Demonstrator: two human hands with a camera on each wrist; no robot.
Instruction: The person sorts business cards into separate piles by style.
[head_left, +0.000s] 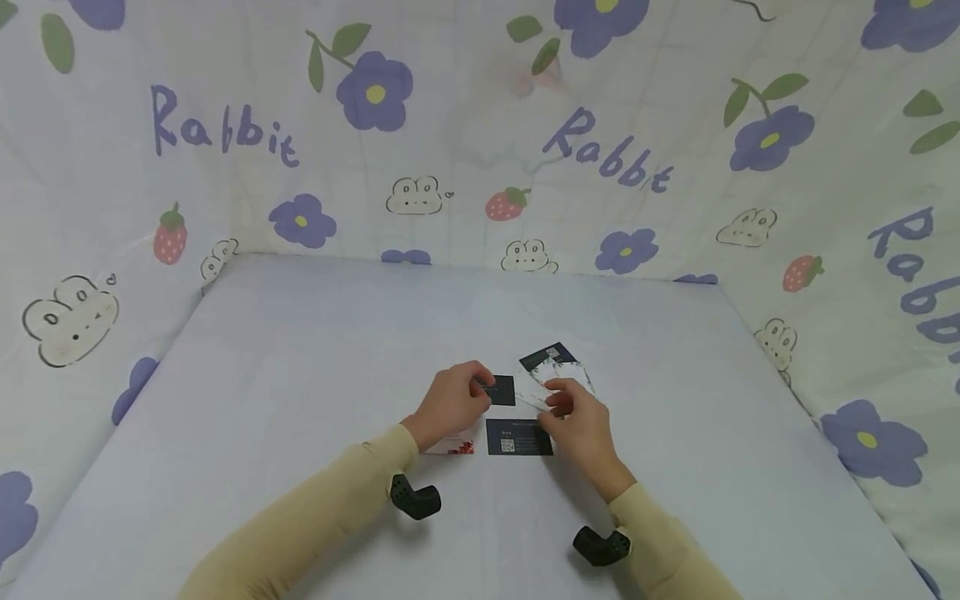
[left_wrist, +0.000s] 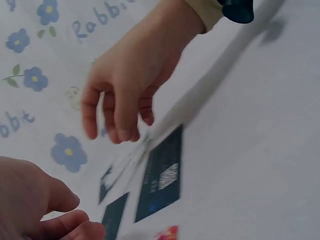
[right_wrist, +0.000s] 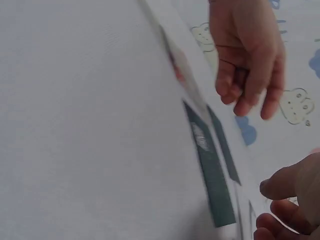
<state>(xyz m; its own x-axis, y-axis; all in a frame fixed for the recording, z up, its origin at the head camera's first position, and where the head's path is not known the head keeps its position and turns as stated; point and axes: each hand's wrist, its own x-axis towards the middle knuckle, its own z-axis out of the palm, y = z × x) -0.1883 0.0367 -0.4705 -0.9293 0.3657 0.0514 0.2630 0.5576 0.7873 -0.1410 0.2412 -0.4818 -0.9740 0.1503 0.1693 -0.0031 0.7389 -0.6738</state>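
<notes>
Left hand [head_left: 452, 406]: over the left end of the middle dark card [head_left: 503, 391], fingers loosely bent and holding nothing; in its own wrist view the frame cuts it off at the lower left.
Right hand [head_left: 583, 419]: above the near edge of the white cards [head_left: 531, 390], fingers bent, thumb apart from them, nothing gripped; only part of it enters its own wrist view.
Middle dark card: flat on the bench [head_left: 337, 333], its left end behind the left hand's fingers, its print too small to read.
White cards: overlapping beside the middle dark card, partly under the right hand in the head view; their number is hard to tell.
Back dark card [head_left: 538, 356]: lower part covered by the white cards.
Front dark card [head_left: 517, 438]: nearest the person, QR code at its left, right end close by the right thumb; fine print illegible.
Red-printed card [head_left: 459, 445]: left of the front dark card, mostly hidden by the left wrist.
Wrist views: dim, the cards slanted and blurred.
</notes>
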